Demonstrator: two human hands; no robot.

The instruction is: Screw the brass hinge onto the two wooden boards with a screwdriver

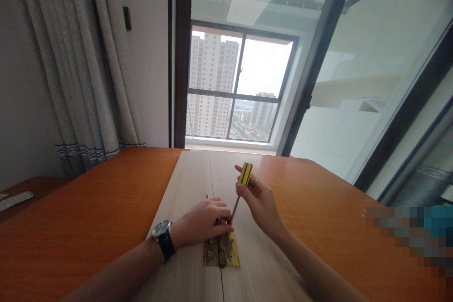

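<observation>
Hinge (221, 255) lies at bottom center, across the seam of the pale boards (187, 184), left hand (207, 219) over its upper part, fingers bent at the screwdriver tip. Right hand (260, 200), just right of center, grips yellow-black screwdriver (245, 174), tilted, handle up. Window (237, 85) at upper center, curtain (79, 56) upper left.
</observation>
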